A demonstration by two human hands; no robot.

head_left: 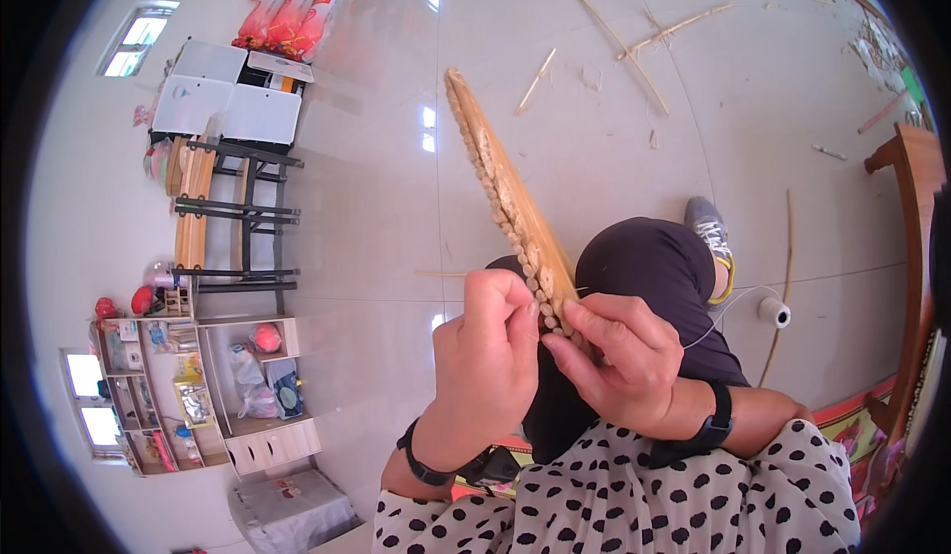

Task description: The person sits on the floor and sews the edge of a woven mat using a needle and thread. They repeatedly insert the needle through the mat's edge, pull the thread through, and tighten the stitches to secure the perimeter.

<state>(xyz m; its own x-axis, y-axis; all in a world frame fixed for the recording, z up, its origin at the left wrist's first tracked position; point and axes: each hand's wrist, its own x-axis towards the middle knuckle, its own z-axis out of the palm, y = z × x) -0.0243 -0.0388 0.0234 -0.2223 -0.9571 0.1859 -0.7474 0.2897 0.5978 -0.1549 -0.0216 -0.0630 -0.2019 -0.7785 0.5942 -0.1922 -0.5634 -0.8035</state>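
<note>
A long, flat tan piece of straw-like strips (535, 212) with a knobbly braided edge points away from me over my lap. My right hand (629, 361) grips its near end, thumb beside the braid. Against the braid's left side, my left hand (487, 351) is closed, thumb and forefinger pinched together; whatever is between those fingertips is too small to make out. A white thread runs from beside my right hand to a white thread spool (774, 312) on the right. The underside of the piece is hidden.
Loose straw-like sticks (674, 31) and scraps lie on the tiled floor ahead. A thin rod (779, 287) lies beyond the spool. Wooden furniture (906, 188) stands at right. On the left are a shelf unit (213, 386), folded black frames (258, 207) and red bags (289, 19).
</note>
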